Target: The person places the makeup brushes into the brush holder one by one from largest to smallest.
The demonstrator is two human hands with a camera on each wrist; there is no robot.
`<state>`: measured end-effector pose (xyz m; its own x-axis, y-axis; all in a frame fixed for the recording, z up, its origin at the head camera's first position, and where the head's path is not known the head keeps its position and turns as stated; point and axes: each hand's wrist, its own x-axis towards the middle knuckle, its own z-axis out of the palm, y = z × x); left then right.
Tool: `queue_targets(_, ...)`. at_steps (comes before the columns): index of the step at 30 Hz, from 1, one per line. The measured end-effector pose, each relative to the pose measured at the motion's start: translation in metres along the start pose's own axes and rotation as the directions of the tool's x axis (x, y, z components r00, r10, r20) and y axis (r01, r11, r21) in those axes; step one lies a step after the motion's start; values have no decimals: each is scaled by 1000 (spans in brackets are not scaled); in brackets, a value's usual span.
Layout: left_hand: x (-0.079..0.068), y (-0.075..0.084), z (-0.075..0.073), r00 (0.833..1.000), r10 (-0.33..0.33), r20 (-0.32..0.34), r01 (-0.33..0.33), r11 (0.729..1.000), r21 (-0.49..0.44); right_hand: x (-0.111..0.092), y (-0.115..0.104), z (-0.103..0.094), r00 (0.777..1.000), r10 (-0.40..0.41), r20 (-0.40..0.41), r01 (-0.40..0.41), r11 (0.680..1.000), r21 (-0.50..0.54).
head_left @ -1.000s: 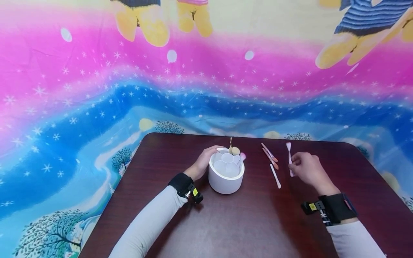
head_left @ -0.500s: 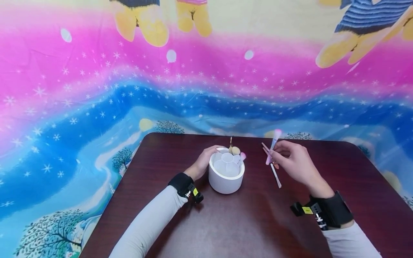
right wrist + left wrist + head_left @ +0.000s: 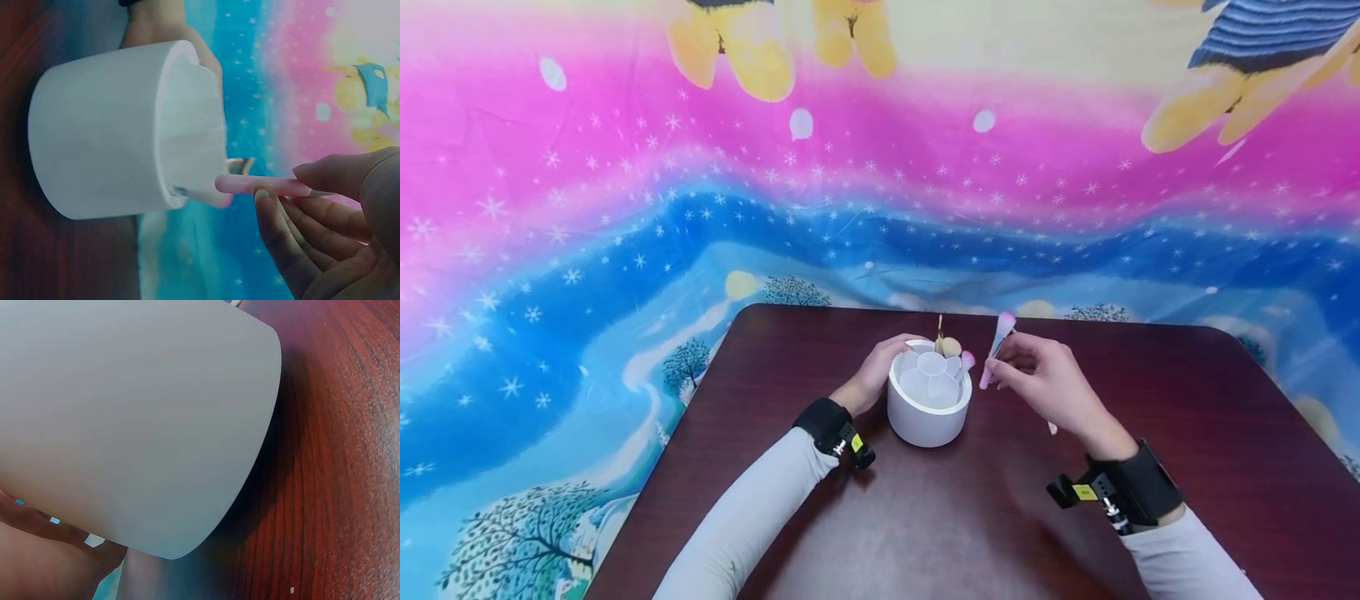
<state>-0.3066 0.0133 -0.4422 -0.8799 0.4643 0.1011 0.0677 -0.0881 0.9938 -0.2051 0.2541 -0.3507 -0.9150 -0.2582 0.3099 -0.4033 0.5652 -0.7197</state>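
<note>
Pink-handled brush [image 3: 999, 340] is in the right hand [image 3: 1052, 375], pinched between thumb and fingers around its handle, off the table [image 3: 880, 533] and just beside the right side of the white pot [image 3: 927, 425]. Its long axis is near upright with a tilt: in the head view the pink-tipped bristles point up and lean right, while the handle's blunt end points down and left. The right wrist view, turned on its side, shows the handle running almost parallel to the pot's own axis, blunt end toward the pot's base.

The left hand [image 3: 880, 371] holds the pot at its left side, fingers at the rim. Inside stands a petal-shaped divider [image 3: 932, 364]; a second pink-tipped brush [image 3: 967, 360] leans at the right, and a round beige head [image 3: 951, 347] rises at the back. A pale handle end [image 3: 1052, 428] shows beneath the right hand, the rest hidden.
</note>
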Motion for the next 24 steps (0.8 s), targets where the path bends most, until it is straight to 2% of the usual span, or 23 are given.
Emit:
queue_targets(4, -1, 0, 2, 1000, -11, -8, 11, 1000, 10, 2, 5, 10, 1000, -12, 3, 13, 1000, -17)
queue_targets(10, -1, 0, 3, 1000, 4, -6, -4, 1000, 1, 6, 11, 19, 996, -86, 2, 86, 995, -44)
queue_targets(16, -1, 1, 2, 1000, 15, -10, -15, 1000, -25, 5, 13, 24, 997, -65, 28, 65, 998, -12)
queue_targets(21, -1, 2, 1, 1000, 12, -3, -12, 1000, -17, 6, 13, 27, 997, -76, 24, 77, 997, -30)
queue_targets(24, -1, 1, 0, 1000, 9, 1, -9, 1000, -8, 5, 13, 30, 998, -53, 43, 54, 998, -20)
